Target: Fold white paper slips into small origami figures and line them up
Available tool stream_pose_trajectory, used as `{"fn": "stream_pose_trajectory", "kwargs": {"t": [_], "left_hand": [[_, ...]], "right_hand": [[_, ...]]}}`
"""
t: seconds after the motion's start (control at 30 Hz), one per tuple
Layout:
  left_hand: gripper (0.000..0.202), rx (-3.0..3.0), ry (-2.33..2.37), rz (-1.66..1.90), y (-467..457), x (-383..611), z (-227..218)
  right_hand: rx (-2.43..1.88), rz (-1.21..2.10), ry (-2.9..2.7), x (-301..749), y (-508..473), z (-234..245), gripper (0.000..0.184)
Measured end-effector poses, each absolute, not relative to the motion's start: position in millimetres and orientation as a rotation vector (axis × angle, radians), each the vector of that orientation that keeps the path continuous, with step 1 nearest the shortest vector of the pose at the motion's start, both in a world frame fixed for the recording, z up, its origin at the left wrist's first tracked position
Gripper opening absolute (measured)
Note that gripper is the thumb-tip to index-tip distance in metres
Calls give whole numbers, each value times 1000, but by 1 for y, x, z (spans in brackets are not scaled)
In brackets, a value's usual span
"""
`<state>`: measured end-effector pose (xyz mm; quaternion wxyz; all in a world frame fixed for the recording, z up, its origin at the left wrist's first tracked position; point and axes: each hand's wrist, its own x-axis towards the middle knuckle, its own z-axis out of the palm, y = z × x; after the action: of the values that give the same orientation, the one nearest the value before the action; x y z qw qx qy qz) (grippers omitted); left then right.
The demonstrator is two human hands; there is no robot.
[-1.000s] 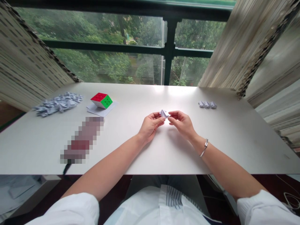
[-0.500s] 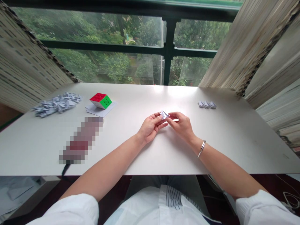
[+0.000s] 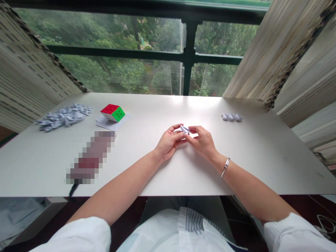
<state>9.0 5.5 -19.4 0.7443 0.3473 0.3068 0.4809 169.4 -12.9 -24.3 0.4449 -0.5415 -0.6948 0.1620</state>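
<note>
Paper: we see a small folded white paper piece [image 3: 185, 129] held just above the table, its points angled up and away from us, between the two hands.

Left hand: our left hand [image 3: 169, 141] comes in from the lower left, palm turned inward, and its fingers [image 3: 176, 131] lie close together, curled against the paper's left side.

Right hand: our right hand [image 3: 203, 142] meets the paper from the right, and its fingertips [image 3: 193, 131] press together on the paper's right side, so the two hands pinch it between them. We cannot tell exactly which fingertip bears on which fold.

Right wrist: a thin silver bangle [image 3: 225, 167] circles it.

Right of the hands: a row of three folded paper pieces [image 3: 231, 117] sits well apart, near the far edge of the white table [image 3: 249, 157].

Left of the hands: a pixelated, unreadable object [image 3: 91, 157] lies on the table. Farther off, we see a red-and-green puzzle cube [image 3: 112, 113] on a sheet of paper [image 3: 109, 126], and beyond it a heap of folded paper pieces [image 3: 64, 117].
</note>
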Motion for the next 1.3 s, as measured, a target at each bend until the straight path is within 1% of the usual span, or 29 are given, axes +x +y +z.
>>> {"fn": "stream_pose_trajectory", "kwargs": {"t": [0.3,0.5,0.7,1.1,1.3], "left_hand": [[42,775,662,1070,6,9,-18],[40,778,713,1097,5,10,-19],[44,809,698,1069,4,9,-20],[40,813,703,1073,6,8,-22],[41,817,701,1060,6,8,-23]], "right_hand": [[-1319,419,-1704,168,-15,-22,27],[-1359,352,-1751,168,-15,-23,37],[-1396,300,-1794,168,-16,-23,30],[-1419,248,-1834,166,-18,-24,31],[-1424,239,-1826,165,-17,-24,28]]}}
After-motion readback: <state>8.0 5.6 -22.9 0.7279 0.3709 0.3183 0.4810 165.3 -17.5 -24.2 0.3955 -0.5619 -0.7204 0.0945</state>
